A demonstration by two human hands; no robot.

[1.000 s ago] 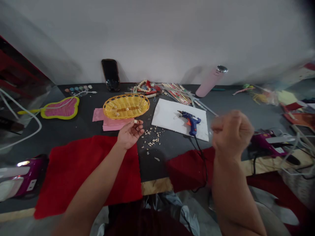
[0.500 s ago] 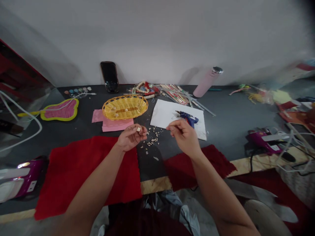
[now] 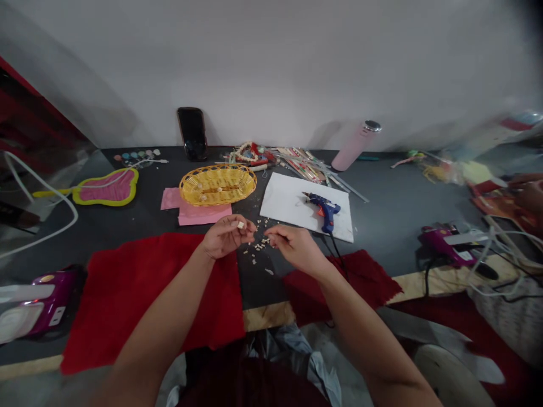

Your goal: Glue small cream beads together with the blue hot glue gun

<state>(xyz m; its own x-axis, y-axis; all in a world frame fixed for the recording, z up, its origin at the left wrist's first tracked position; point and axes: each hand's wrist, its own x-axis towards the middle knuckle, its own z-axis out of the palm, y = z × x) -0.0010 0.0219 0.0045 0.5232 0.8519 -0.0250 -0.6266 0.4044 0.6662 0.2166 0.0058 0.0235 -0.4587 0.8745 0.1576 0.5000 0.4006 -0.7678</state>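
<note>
Over the dark table (image 3: pixel 392 195), the left hand (image 3: pixel 221 237) pinches a pale piece (image 3: pixel 240 225) in front of the basket (image 3: pixel 218 189). The right hand (image 3: pixel 296 247), fingertips drawn together, is just beside scattered bits (image 3: pixel 258 247), near the glue gun (image 3: pixel 327 213); whether it grips anything, I cannot tell.

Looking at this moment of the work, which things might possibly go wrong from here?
The small pale piece at the left hand's fingertips could slip and get lost among the loose pieces below.

The glue gun's black cord runs close to the right forearm; a snag might drag the gun off the white board.

If the gun is hot, which I cannot tell, the right hand might brush its nozzle.
</note>
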